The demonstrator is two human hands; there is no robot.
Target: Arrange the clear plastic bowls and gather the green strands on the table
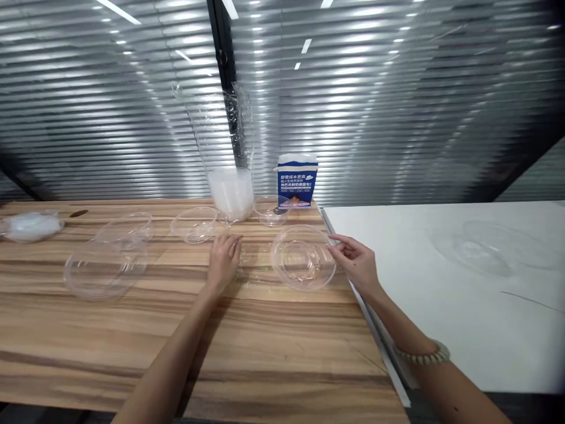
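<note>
A round clear plastic bowl is at the right part of the wooden table. My right hand pinches its rim from the right between thumb and fingers. My left hand hovers over the table left of that bowl, its fingers curled together; whether anything thin is between them I cannot make out. Just behind the left hand stands a stack of translucent containers inside an open clear plastic bag. A smaller clear bowl and another clear bowl stand on either side of the stack.
A blue and white carton stands at the table's back edge. To the left are a large clear bowl, another clear container and a bagged white bundle. A white table, holding clear plastic lids, adjoins on the right.
</note>
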